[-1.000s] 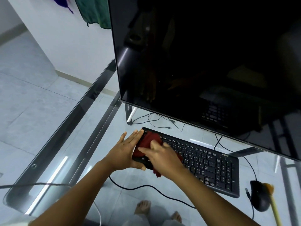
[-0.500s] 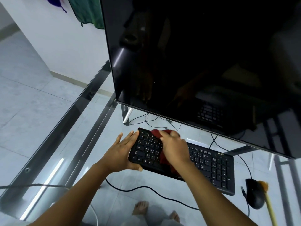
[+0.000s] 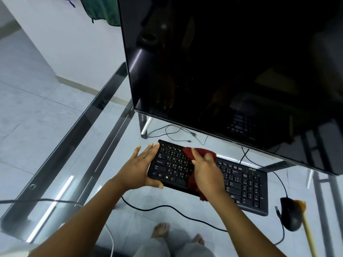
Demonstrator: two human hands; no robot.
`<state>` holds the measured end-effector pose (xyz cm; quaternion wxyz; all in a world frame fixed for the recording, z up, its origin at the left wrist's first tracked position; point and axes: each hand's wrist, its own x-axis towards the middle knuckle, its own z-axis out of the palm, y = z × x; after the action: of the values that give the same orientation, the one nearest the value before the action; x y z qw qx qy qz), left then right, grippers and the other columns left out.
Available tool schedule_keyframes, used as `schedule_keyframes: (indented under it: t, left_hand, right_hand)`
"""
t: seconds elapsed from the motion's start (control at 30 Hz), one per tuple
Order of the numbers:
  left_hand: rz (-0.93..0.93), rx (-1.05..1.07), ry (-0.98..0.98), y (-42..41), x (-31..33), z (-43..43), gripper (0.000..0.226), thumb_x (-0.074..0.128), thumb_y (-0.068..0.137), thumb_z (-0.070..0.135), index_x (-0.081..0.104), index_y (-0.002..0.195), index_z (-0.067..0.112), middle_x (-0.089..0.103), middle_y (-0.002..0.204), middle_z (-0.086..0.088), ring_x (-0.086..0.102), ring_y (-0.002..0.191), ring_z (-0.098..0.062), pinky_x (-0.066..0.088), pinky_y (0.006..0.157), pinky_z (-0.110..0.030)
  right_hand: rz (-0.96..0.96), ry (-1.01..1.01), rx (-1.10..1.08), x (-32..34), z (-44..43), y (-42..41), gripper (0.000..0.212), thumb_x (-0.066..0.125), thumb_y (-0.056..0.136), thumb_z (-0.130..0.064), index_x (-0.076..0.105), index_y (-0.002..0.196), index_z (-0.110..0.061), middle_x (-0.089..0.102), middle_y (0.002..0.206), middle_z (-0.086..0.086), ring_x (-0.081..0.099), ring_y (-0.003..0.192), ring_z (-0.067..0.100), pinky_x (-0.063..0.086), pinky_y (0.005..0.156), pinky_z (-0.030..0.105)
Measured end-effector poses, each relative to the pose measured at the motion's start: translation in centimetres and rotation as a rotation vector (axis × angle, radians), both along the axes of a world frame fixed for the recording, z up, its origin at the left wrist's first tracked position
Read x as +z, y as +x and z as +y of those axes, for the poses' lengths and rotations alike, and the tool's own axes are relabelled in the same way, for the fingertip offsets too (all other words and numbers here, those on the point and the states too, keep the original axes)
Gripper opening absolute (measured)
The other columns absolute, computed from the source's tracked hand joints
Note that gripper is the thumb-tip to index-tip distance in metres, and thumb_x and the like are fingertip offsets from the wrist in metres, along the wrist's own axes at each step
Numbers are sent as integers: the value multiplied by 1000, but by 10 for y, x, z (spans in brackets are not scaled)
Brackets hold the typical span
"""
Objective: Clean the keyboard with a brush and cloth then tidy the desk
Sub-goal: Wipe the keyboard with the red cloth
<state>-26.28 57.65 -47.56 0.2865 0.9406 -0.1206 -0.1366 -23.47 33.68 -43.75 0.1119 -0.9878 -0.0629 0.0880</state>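
Note:
A black keyboard point(image 3: 243, 184) lies on the glass desk point(image 3: 89, 164) below the monitor. My left hand point(image 3: 137, 169) grips the keyboard's left end, thumb under the front edge and fingers spread along the side. My right hand point(image 3: 207, 171) presses a dark red cloth point(image 3: 191, 153) onto the keys left of the middle. Cloth sticks out above the fingers and hangs below the wrist. A brush point(image 3: 304, 219) with a yellow handle and brown bristles lies at the right, leaning over the mouse.
A large dark monitor point(image 3: 232, 71) stands close behind the keyboard on a silver foot point(image 3: 145, 125). A black mouse point(image 3: 289, 214) sits right of the keyboard. Thin cables point(image 3: 172, 210) run across and under the glass. My bare feet show through the desk.
My right hand with the cloth has slid from the keyboard's left end toward the right and up to the top rows. The left hand has kept its hold on the left end.

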Motion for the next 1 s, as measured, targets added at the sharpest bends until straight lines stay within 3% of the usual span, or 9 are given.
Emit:
schedule_keyframes:
  t: [0.1,0.27,0.37,0.5,0.63,0.73,0.83,0.9,1.0]
  left_hand:
    - [-2,-5,8,-1,-1,0,136,60,56,87,-11,153,24,7,161,2,-11,145,-2,-13,119,-36]
    - [-54,-17,-8,-1,-4,3,135,62,57,85,-7,153,21,12,161,1,-6,146,-2,-8,120,-36]
    - [-38,-22,2,0,-3,3,137,59,55,88,-10,153,23,7,161,3,-9,146,-1,-10,119,-34]
    - [16,-17,0,1,2,2,137,60,53,88,-14,151,28,-4,155,13,-21,139,7,-16,117,-30]
    - [-5,-28,13,0,-1,3,138,58,54,90,-13,152,24,3,161,4,-12,145,-2,-13,118,-34]
    - [-8,-41,15,0,1,3,137,59,54,89,-13,152,24,4,161,3,-11,146,-4,-11,119,-37]
    - [24,-38,-4,1,4,3,138,60,53,88,-13,152,25,1,159,7,-12,145,-2,-13,119,-36]
    - [30,-34,-4,2,5,3,139,59,52,89,-15,151,26,0,159,8,-13,146,-3,-13,119,-38]
    - [23,-41,5,1,5,1,141,58,50,91,-15,151,24,0,160,6,-12,146,-5,-14,119,-38]
  right_hand:
    - [-25,77,59,-1,15,-13,48,49,98,-24,41,145,-29,57,112,10,64,79,33,56,75,44]
    - [52,120,401,-4,72,-28,61,63,87,-24,41,143,-31,53,111,4,63,98,25,43,90,40]
    - [-4,94,373,-4,33,-25,50,57,90,-25,49,137,-37,46,89,-3,62,77,24,48,79,36]
    - [-184,115,329,-4,-17,-39,43,72,82,-21,65,123,-32,43,73,-5,50,55,17,50,60,31]
    - [-161,111,441,-6,21,-44,44,43,88,-29,58,129,-35,48,80,-4,52,60,17,45,64,32]
    - [-81,44,543,-6,29,-37,58,54,80,-18,50,135,-37,45,84,-3,53,63,18,43,67,32]
    - [-138,-31,578,-1,-15,-41,64,71,72,-16,57,129,-41,42,75,-7,36,56,10,37,61,24]
    - [-158,-41,562,-1,-42,-47,72,81,63,-12,60,126,-39,42,74,-7,38,55,10,39,59,24]
    - [-181,12,546,-7,-29,-50,64,72,67,-11,61,126,-36,44,76,-5,49,56,12,47,62,29]
